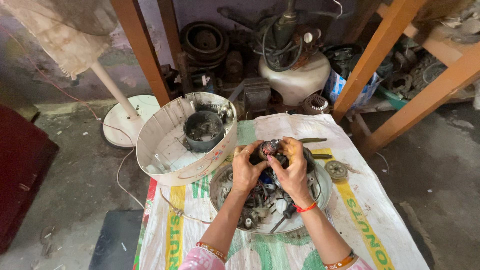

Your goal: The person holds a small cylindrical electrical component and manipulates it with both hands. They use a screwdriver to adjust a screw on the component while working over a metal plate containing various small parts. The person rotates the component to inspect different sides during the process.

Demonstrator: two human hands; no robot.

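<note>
Both hands work on a small motor [272, 148] held just above a round metal dish [320, 200] of wires on the counter [370, 220]. The left hand [245, 170] and right hand [291, 170] pinch it, fingers [260, 148] closed narrowly on its top. Freeing a part likely needs a steady grip.
</note>
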